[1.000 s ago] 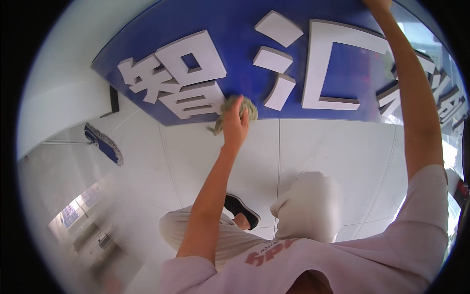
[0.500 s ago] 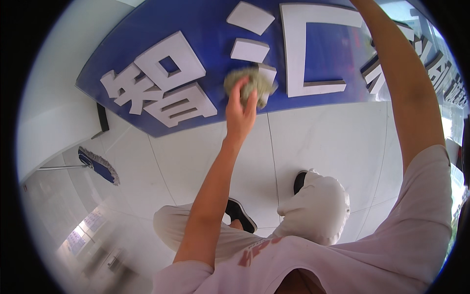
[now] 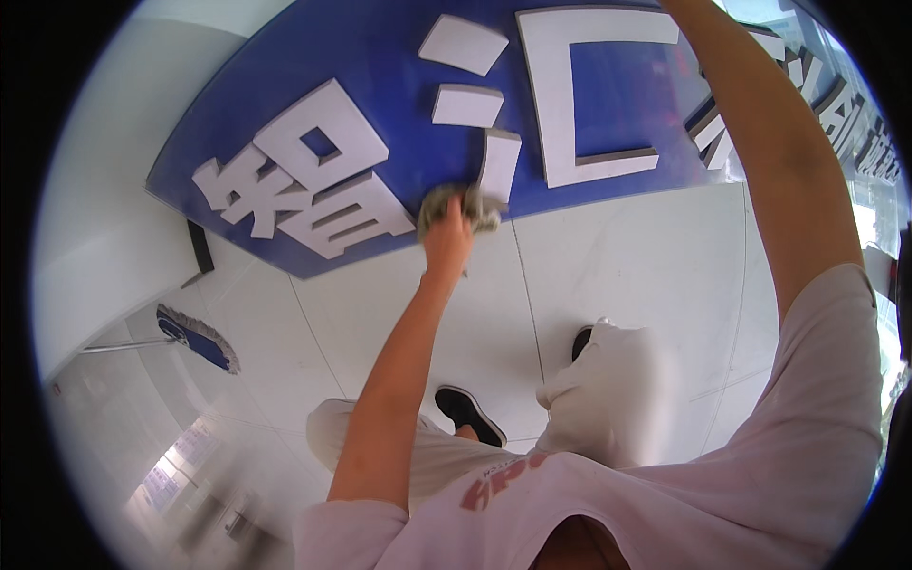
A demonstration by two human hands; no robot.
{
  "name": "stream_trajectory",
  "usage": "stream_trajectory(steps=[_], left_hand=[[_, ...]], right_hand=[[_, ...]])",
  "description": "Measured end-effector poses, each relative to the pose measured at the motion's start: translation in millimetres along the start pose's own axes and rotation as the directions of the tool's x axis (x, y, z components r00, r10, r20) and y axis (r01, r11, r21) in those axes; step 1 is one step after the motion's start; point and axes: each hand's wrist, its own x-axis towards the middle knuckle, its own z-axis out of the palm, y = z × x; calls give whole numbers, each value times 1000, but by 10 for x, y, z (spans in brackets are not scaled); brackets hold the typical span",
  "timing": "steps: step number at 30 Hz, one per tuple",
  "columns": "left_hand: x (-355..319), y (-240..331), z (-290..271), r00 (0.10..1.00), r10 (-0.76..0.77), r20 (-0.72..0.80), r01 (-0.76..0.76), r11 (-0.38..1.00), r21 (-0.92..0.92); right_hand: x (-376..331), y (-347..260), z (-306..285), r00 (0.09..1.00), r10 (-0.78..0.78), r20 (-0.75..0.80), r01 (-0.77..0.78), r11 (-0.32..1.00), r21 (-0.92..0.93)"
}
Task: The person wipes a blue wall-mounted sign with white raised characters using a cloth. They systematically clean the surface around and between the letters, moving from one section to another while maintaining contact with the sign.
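My left hand [image 3: 449, 243] grips a crumpled grey-green cloth [image 3: 486, 211], its fingers closed around it. The cloth rests at the lower edge of a blue sign board [image 3: 370, 47], just under a raised white stroke [image 3: 500, 163]. Other thick white letters stand out from the board, with one large letter [image 3: 334, 142] to the left of the cloth. My right arm [image 3: 774, 142] reaches up past the right side of the board, and its hand lies beyond the top of the picture.
Pale floor tiles [image 3: 475, 328] spread below the board. A blue dust mop [image 3: 199, 340] with a grey fringe lies at the left, near a white wall [image 3: 114, 247]. My bent knees and black shoes [image 3: 470, 415] are beneath me. Bright glass is at the far right.
My left hand has drawn the cloth down and slightly left, from over the white stroke to the board's lower edge. The view has shifted a little. My right arm still reaches upward.
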Motion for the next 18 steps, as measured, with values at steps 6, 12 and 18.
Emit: stream_trajectory(steps=[6, 12, 18], left_hand=[[-304, 428, -179, 936, -349, 46, 303, 732, -611], [274, 1347, -702, 867, 420, -267, -441, 897, -24], [448, 1409, -668, 906, 416, -77, -394, 897, 201]], right_hand=[[-44, 25, 4, 995, -59, -85, 64, 996, 54], [-17, -26, 11, 995, -37, -90, 40, 999, 36], [-29, -47, 10, 992, -61, -112, 69, 995, 70]])
